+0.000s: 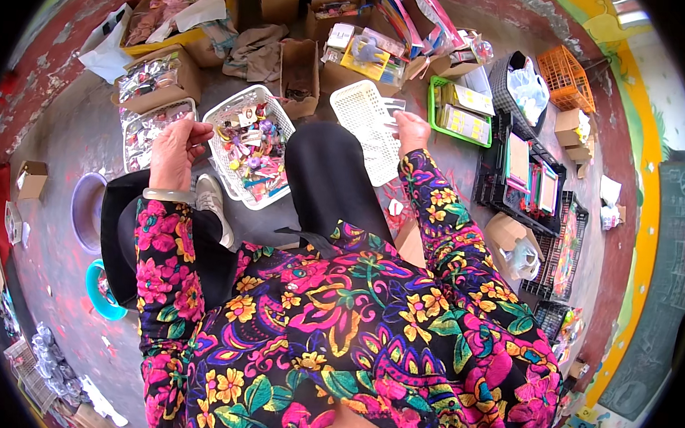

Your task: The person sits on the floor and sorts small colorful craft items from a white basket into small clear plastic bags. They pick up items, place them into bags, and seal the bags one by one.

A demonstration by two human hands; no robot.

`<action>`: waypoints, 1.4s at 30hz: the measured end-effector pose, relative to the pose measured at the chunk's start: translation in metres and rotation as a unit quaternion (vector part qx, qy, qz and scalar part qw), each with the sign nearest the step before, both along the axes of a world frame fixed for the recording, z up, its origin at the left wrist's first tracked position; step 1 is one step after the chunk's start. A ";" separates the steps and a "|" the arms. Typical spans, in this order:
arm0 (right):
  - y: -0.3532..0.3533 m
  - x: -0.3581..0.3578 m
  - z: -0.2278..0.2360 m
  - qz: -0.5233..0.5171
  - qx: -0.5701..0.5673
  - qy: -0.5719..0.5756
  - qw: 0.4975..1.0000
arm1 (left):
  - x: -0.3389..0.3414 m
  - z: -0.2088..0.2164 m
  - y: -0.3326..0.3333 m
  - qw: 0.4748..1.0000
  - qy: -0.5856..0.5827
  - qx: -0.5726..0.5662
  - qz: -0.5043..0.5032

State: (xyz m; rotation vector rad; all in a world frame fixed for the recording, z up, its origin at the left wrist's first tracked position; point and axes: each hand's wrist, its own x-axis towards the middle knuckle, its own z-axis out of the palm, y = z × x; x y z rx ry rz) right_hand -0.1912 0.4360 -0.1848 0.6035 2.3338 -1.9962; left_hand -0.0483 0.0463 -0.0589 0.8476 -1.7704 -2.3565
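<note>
My left hand is raised between two white baskets, its thumb and fingers pinched together; whatever is in the pinch, if anything, is too small to tell. To its right, a white plastic basket holds a jumble of small colourful hair accessories. To its left stands another white basket of small packaged pieces. My right hand is closed on a small clear plastic bag, over the right edge of a white basket. That basket has some clear wrapping in it and sits beyond my right knee.
Cardboard boxes line the far side. On the right are a green basket of yellow-and-white packs, black crates and an orange crate. A purple basin and a turquoise basin lie on the left.
</note>
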 end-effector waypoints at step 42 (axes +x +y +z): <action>-0.237 0.036 0.158 0.424 -0.263 0.086 0.862 | 0.006 0.018 0.011 0.976 0.150 0.109 -0.117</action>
